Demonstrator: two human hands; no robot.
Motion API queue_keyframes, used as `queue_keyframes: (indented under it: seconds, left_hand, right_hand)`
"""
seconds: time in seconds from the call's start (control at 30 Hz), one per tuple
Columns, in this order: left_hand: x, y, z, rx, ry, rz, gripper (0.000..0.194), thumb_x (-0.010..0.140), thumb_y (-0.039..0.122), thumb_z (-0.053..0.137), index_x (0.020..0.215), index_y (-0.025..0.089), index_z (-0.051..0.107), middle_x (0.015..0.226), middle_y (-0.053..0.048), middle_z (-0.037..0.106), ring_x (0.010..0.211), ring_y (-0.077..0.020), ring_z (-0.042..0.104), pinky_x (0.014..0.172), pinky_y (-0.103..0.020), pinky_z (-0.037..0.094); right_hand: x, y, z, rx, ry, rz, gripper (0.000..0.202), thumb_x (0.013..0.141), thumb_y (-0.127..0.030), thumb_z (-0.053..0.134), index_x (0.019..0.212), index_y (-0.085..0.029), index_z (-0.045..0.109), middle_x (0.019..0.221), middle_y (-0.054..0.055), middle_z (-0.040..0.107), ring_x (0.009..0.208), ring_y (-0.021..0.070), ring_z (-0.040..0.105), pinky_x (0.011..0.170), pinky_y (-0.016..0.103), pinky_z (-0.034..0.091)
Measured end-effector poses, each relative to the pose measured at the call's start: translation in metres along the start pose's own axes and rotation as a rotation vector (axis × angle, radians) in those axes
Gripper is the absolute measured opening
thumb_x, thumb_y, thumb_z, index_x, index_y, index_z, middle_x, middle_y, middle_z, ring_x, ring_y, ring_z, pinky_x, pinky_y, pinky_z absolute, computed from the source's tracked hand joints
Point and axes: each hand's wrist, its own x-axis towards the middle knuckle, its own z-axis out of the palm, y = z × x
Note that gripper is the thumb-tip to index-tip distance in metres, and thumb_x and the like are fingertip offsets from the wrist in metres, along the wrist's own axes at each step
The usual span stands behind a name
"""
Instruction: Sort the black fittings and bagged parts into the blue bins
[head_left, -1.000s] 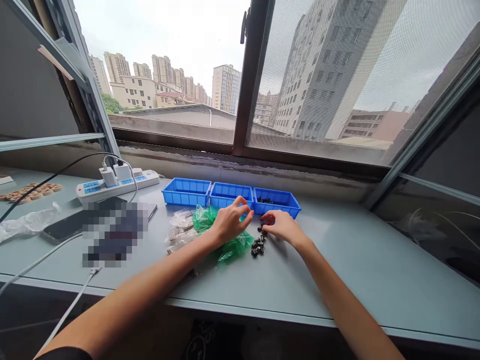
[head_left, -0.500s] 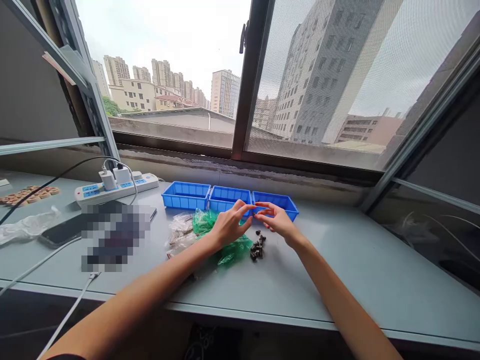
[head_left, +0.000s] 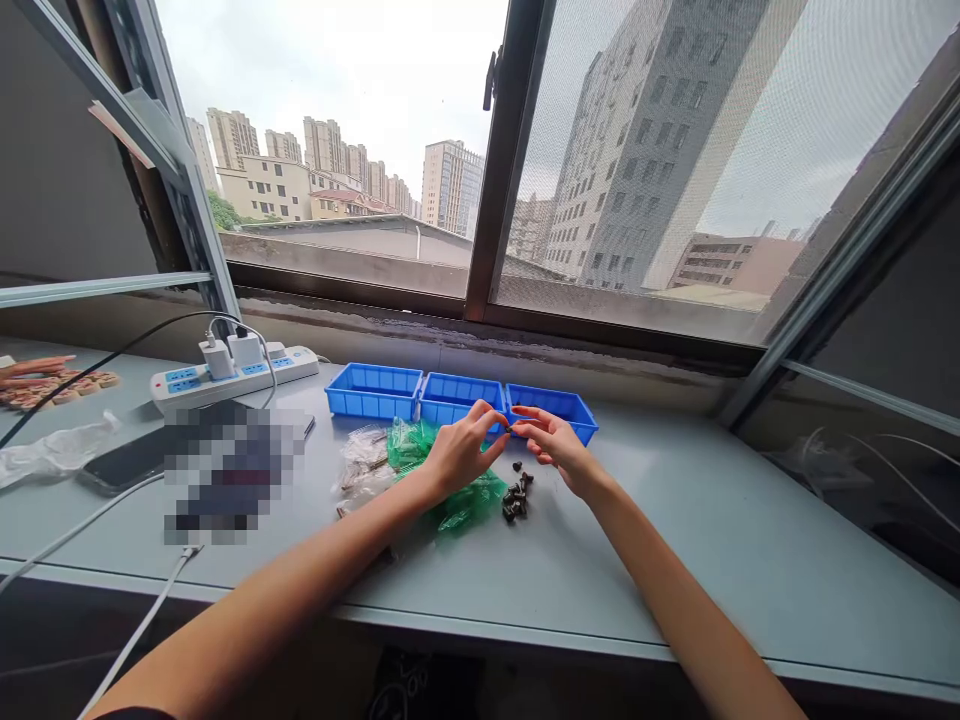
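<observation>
One small dark piece (head_left: 509, 430), above the bench (head_left: 675, 530), is pinched by the right hand (head_left: 555, 448), fingertips presumably suiting its smallness; whether the left hand (head_left: 466, 450), curled beside it, also grips is unclear. One pile of similar pieces (head_left: 515, 500), too heaped to count, lies probably for easy reach, before three blue bins (head_left: 371, 404).

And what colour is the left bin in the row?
Blue; the left bin shows best in the head view, the only one.
</observation>
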Motion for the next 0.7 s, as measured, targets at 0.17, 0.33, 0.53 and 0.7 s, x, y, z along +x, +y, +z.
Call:
queue_keyframes:
  seconds: [0.17,0.33,0.53,0.7]
  left_hand:
    - [-0.0005,0.0002,0.0008,-0.010,-0.002,-0.003,0.018,0.086,0.033,0.048,0.099,0.023,0.055,0.105,-0.001,0.054,0.074,-0.0137,0.063,0.056,-0.022,0.044]
    - [0.0001,0.0001,0.0006,-0.003,-0.012,-0.015,0.018,0.085,0.032,0.047,0.098,0.022,0.054,0.106,-0.001,0.054,0.076,-0.0147,0.062,0.056,-0.023,0.044]
    - [-0.0007,0.0015,0.0001,-0.017,0.011,-0.035,0.016,0.086,0.032,0.045,0.097,0.022,0.052,0.105,0.000,0.055,0.068,-0.0130,0.062,0.054,-0.023,0.041]
    - [0.0000,0.0025,-0.0007,-0.007,0.017,-0.053,0.016,0.090,0.031,0.039,0.099,0.023,0.050,0.106,0.000,0.056,0.074,-0.0135,0.063,0.054,-0.022,0.041]
  right_hand:
    - [0.0006,0.0043,0.0040,0.033,-0.015,0.006,0.047,0.054,-0.035,0.073,0.097,-0.021,0.062,0.076,-0.003,0.061,0.046,0.0029,0.035,0.043,0.018,0.020]
    - [0.0008,0.0069,0.0081,0.071,-0.012,0.001,0.041,0.052,-0.034,0.075,0.089,-0.021,0.065,0.081,-0.001,0.063,0.046,0.0029,0.036,0.041,0.018,0.021]
    - [-0.0003,0.0043,0.0089,0.101,-0.010,0.013,0.040,0.051,-0.033,0.077,0.087,-0.021,0.065,0.074,-0.002,0.062,0.046,0.0031,0.038,0.039,0.017,0.019]
    - [0.0011,0.0051,0.0093,0.130,-0.017,0.031,0.041,0.051,-0.034,0.079,0.086,-0.019,0.065,0.060,-0.004,0.057,0.046,0.0041,0.040,0.038,0.016,0.018]
